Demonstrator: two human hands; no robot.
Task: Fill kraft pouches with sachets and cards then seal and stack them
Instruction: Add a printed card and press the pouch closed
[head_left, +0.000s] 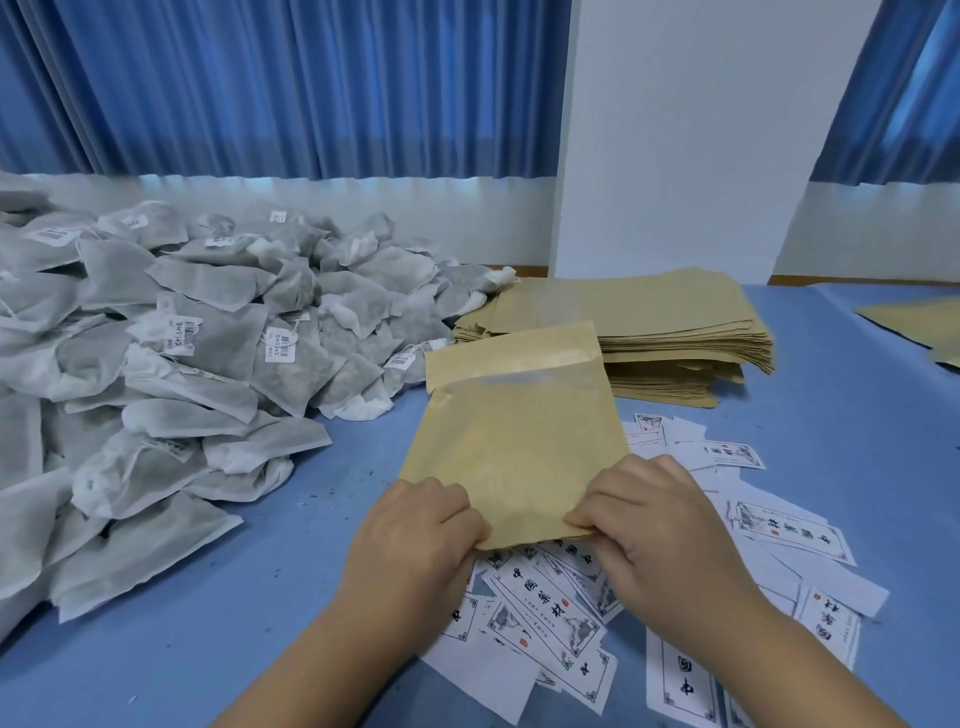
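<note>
Honestly, flat tan kraft-paper pouch (511, 436) is pinched by left hand (415, 525) and right hand (660, 525) fingers; easily creased if tugged.

**Blue Curtains and a Blue Worktop**

A big blue curtain (260, 88) hangs at the back on the left. Another blue curtain (904, 88) hangs at the far right. Between them stands a plain white wall (701, 130). A thin brown strip (531, 270) runs along the bottom of the wall. The worktop (234, 597) has a blue cover with tiny dark specks (371, 475) on it.
</note>
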